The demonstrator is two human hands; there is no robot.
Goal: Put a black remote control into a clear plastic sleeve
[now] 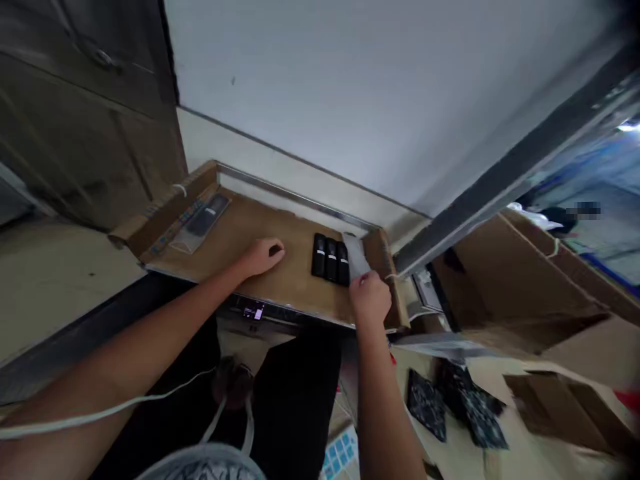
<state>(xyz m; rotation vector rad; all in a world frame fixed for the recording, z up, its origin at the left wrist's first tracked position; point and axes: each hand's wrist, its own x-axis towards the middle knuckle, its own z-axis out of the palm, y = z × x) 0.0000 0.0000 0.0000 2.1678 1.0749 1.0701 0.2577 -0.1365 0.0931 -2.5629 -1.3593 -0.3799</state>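
Packing stage: right hand [371, 298] pinches clear sleeve [356, 257] beside three black remotes [331, 258] in cardboard tray [280, 280]; left hand [263, 256] rests open, flat. Next likely needs sleeve laid alongside.

right hand [371, 298] fingers hidden behind clear sleeve [356, 256], right cartons [520, 293] blurred

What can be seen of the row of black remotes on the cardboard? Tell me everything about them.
The black remotes are three slim, dark, plastic-looking bars lying flat, side by side and touching, their long sides running away from the person. Each bears a small pale mark near its middle. They rest on the brown cardboard sheet, towards its right end. A pale, clear-looking sleeve lies against their right side, held by the right hand. The left hand rests on the cardboard to their left, apart from them.
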